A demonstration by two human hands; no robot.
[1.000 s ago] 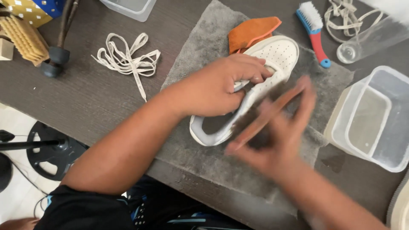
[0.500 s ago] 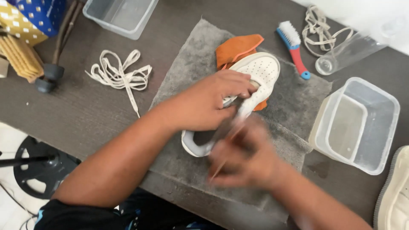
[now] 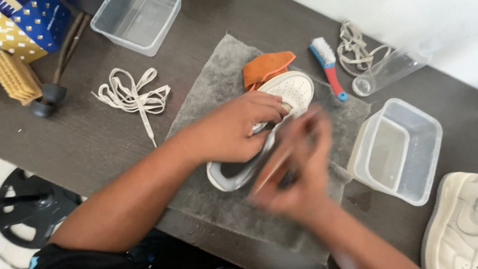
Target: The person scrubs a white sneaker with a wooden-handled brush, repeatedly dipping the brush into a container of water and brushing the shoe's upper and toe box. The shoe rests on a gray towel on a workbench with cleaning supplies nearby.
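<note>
Brushing looks like the job in hand, and I think it is about in the middle; the white shoe has its laces out already, and one bunch of laces lies on the table to the left, well apart from the shoe; another bunch of laces lies at the far side near a clear glass.

The left hand is wrapped around the middle of the shoe and holds it on its side on the grey towel; the right hand is a blur, and it seems to grip a brush with a brown wooden back against the side of the shoe, though the blur hides the fingers.

How much dirt is left I cannot tell; the toe looks clean and creamy white with small dots of holes, and the inside looks grey.

An orange cloth sticks out from under the toe; a small blue and red brush lies just beside the towel; a clear tub sits to the right, and a second white shoe waits at the corner, so I think that one is not done yet.
</note>
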